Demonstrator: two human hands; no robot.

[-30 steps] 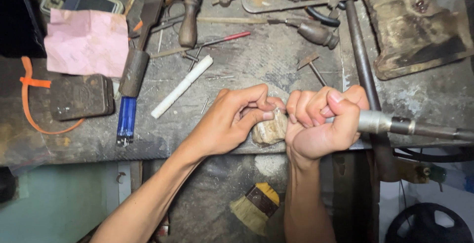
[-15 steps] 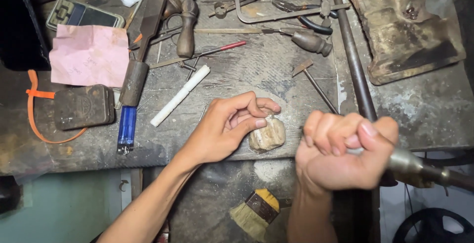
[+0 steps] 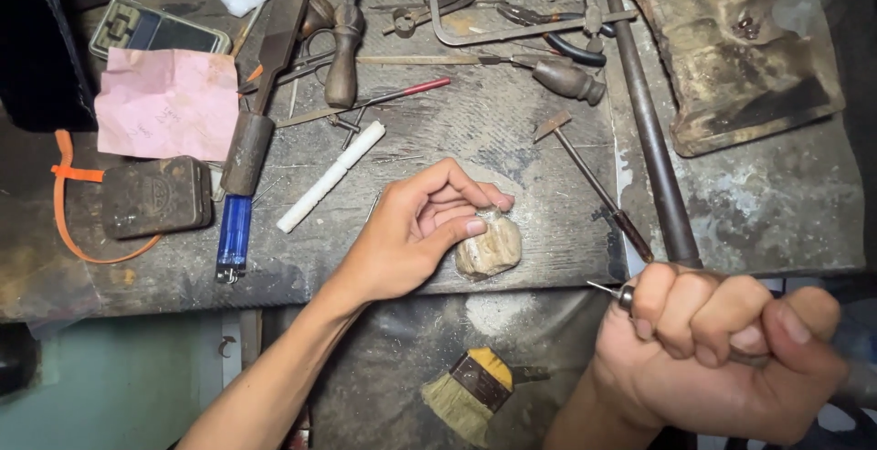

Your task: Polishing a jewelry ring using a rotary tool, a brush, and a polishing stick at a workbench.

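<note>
Near the front edge of the workbench point(image 3: 548, 167), about midway along it, the left hand point(image 3: 411, 231) curls over a pale, rough lump of stone point(image 3: 489, 247), thumb and fingertips pressed onto its top to pin it down. The right hand point(image 3: 722, 354) hangs off the bench, below its front right corner, clenched in a tight fist around a metal rotary handpiece point(image 3: 623, 295) whose thin bit pokes out to the left. That bit sits well apart from the stone, so no cutting or grinding is going on right now; the stone looks only roughly shaped and chalky, and I judge most of the work on it is not yet done. The handpiece's long axis runs roughly left to right, with the tip aimed left and slightly up toward the stone; the rest of its body is hidden in the fist. Around the stone lie a white stick point(image 3: 331, 176), a blue lighter point(image 3: 233, 235), a small hammer point(image 3: 589, 180) and a long steel rod point(image 3: 653, 153); a brush point(image 3: 466, 393) lies on the lower ledge beneath.
</note>
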